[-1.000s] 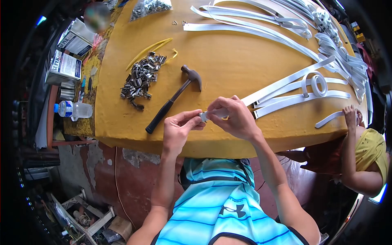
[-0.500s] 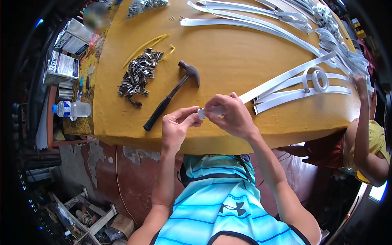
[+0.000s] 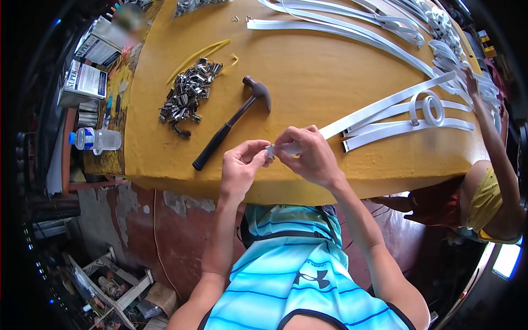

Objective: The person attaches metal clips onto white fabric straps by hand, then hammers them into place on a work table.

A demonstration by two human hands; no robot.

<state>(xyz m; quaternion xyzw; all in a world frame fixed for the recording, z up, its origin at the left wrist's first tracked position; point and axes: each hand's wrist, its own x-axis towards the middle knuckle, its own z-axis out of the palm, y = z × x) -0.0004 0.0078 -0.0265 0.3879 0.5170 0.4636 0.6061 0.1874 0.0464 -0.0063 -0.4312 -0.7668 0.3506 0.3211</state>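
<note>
Between finger and thumb, my left hand [image 3: 238, 170] pinches a small shiny metal buckle [image 3: 269, 149] at the end of a white strap [image 3: 374, 108]. Right beside it, my right hand [image 3: 312, 157] grips the strap close to that end, fingers closed. The fingertips of both hands nearly meet and cover part of the buckle. From my right hand the strap runs up and right across the table. A hammer [image 3: 236, 124] with a black grip lies just beyond my left hand, and past it is a pile of metal buckles [image 3: 190, 94].
More white straps [image 3: 410, 131], some with metal ends, lie on the yellow-covered table [image 3: 308, 71]. A yellow strip [image 3: 201, 58] lies by the pile. A plastic bottle [image 3: 99, 139] and cans [image 3: 82, 82] stand at left. At right, another person's arm [image 3: 489, 126] reaches over a strap bundle.
Both hands keep their pinch on the buckle and strap, shifting only slightly. The other person's hand has moved up and left. The whole view has shifted a little.
</note>
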